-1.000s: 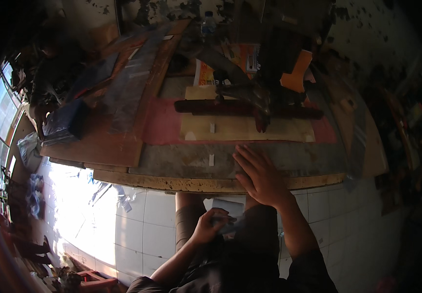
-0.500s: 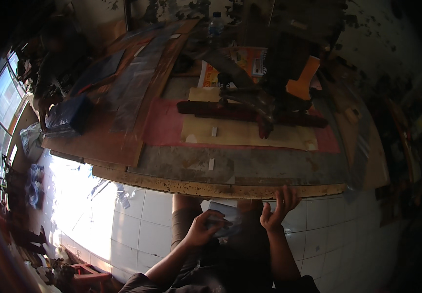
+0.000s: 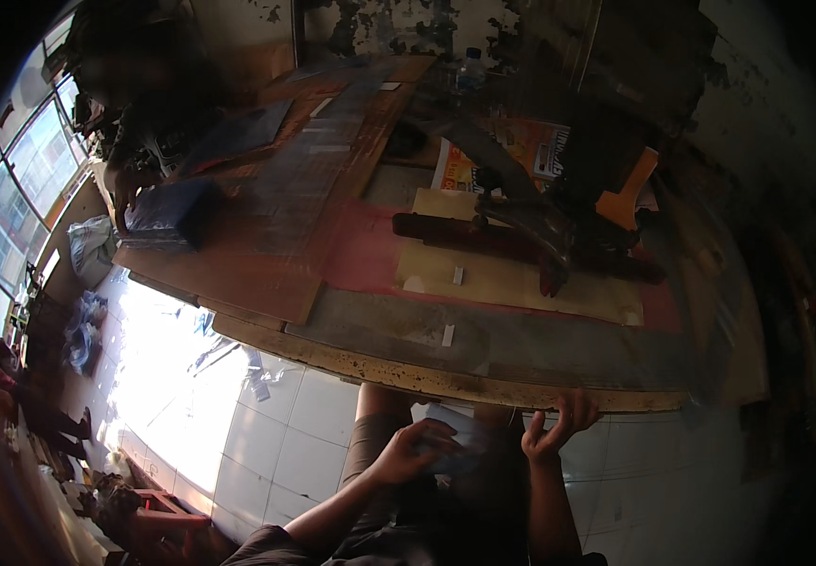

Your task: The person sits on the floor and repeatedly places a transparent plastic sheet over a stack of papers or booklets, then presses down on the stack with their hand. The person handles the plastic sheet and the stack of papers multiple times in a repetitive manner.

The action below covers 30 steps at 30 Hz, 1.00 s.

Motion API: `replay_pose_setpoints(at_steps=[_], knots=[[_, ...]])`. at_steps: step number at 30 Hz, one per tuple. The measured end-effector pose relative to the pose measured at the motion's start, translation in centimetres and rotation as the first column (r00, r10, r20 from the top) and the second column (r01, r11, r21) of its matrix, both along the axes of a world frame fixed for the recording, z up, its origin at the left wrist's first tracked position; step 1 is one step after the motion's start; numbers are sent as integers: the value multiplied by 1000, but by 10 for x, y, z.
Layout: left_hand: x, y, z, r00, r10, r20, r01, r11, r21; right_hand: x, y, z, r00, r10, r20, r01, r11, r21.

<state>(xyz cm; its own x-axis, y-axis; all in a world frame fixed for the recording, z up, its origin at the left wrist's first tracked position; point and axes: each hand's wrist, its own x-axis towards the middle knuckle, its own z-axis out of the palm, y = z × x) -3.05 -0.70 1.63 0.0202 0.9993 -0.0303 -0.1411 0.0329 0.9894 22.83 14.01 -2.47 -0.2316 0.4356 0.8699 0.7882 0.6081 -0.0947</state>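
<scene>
Curling the fingers of the left hand (image 3: 415, 453) over the lap, in motion blur, right at a pale grey-blue, flat, sheet-like piece (image 3: 462, 430); cannot tell a pinch on it from a mere touch. Locating that piece between the thighs, just below the near edge of a broad, grey-topped table (image 3: 379, 323) with a worn wooden rim. Setting the right hand (image 3: 561, 424) against that rim, thumb spread away from the bent fingers.

Facing, on the tabletop, a long cream rectangular sheet (image 3: 521, 294) over a wider red sheet (image 3: 359, 253). Facing also a long dark-red bar (image 3: 427, 228) lying across the cream one, under a dark metal fixture (image 3: 547, 223). Seeing one small white slip (image 3: 458, 275) on the cream sheet and a second white slip (image 3: 447, 335) nearer, on bare grey top. Having to the left a large reddish-brown flat board (image 3: 266, 286), with a dark blue plastic-covered block (image 3: 179, 213) on top, and another person's hand (image 3: 123, 200) beside the block.
</scene>
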Motion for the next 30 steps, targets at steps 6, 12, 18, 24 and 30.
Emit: replay_pose_setpoints(at_steps=[6,12,18,24,30], knots=[[-3,-3,-4,1000,-8,27,8,1000,5,-5,2,2,998,30,-52,-31,1000,-6],[-4,-1,-1,999,-2,-32,3,999,42,-1,-1,1,1000,4,-8,-4,1000,-29],[-5,0,0,997,-48,53,45,998,46,0,-1,1,1000,15,-11,-16,999,-38],[-8,-1,-1,997,-81,1,80,992,93,-1,-4,5,1000,20,-7,-20,999,-48],[-9,-2,13,995,-43,-85,53,992,112,-2,-4,7,1000,-10,-27,9,999,-38]])
